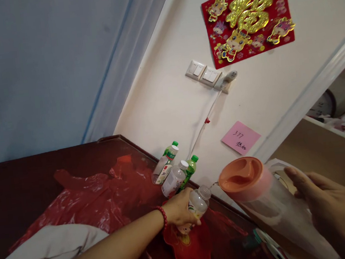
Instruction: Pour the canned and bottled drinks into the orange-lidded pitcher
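Observation:
My left hand (180, 209), with a red bead bracelet (163, 217) at the wrist, is wrapped round a clear plastic bottle (199, 200) whose mouth is uncapped. In my right hand (333, 206) is the handle of a translucent pitcher (278, 209) with an orange lid (241, 174). The pitcher is tilted, its lid end close to the bottle's mouth. A thin stream of water (214, 184) runs between the spout and the bottle. Under my left hand lies a red scalloped dish (192, 248). The bottle's lower part is hidden by my fingers.
Several bottles with white or green caps, among them a white-capped bottle (175, 179), stand against the wall. A crumpled red plastic bag (95, 192) and pale cloth (49, 247) lie on the dark table (17, 184). A white cord (202, 128) hangs from the socket; a shelf (341, 131) is at right.

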Action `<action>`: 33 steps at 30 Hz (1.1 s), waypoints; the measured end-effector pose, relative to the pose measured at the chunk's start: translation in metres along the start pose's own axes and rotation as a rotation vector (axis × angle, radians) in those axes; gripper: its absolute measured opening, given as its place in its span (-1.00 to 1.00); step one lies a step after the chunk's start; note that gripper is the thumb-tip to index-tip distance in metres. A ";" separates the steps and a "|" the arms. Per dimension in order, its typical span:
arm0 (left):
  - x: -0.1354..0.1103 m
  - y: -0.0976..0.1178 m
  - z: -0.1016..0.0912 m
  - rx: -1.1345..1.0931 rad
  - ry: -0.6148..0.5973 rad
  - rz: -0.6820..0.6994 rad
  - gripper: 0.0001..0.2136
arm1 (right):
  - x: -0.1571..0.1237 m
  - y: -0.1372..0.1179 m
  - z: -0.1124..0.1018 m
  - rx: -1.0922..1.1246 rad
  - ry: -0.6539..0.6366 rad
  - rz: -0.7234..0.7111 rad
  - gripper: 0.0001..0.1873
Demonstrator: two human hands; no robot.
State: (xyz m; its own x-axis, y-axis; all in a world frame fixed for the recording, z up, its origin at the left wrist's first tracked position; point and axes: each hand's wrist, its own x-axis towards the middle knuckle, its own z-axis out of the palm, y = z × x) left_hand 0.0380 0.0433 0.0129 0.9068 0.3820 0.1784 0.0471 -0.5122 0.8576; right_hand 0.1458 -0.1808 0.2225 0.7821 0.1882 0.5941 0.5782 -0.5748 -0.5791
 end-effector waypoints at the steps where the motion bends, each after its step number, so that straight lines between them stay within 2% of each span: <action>1: 0.000 0.000 0.000 0.001 0.002 0.003 -0.32 | 0.000 -0.001 0.000 -0.007 0.001 0.003 -0.50; 18: -0.001 0.001 0.000 -0.017 0.005 -0.011 -0.29 | 0.018 0.023 0.009 0.037 0.017 -0.013 -0.41; 25: 0.000 -0.001 0.001 -0.025 0.018 0.008 -0.31 | 0.017 0.025 0.013 0.051 0.022 -0.048 -0.42; 33: -0.004 0.006 -0.002 -0.028 0.016 -0.006 -0.34 | 0.011 0.025 0.017 0.090 -0.008 -0.083 -0.42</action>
State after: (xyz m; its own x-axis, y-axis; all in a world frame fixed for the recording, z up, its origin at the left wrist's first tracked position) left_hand 0.0337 0.0404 0.0187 0.8998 0.3971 0.1806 0.0405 -0.4881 0.8718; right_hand 0.1730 -0.1791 0.2053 0.7325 0.2390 0.6375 0.6592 -0.4832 -0.5762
